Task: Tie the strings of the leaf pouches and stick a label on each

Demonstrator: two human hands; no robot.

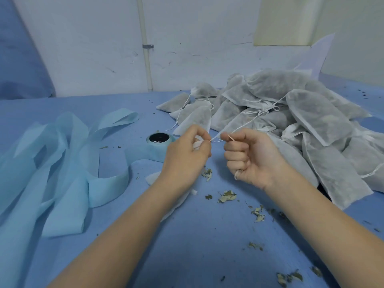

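At frame centre, left hand (187, 150) and right hand (247, 156) each pinch the string (216, 139) with curled fingers; the pouch (178, 196) lies under the left wrist on the table (207, 246)

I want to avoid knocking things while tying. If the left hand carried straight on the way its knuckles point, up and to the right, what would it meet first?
Probably the white pouch at the near edge of the heap, just beyond the left hand; depth is unclear.
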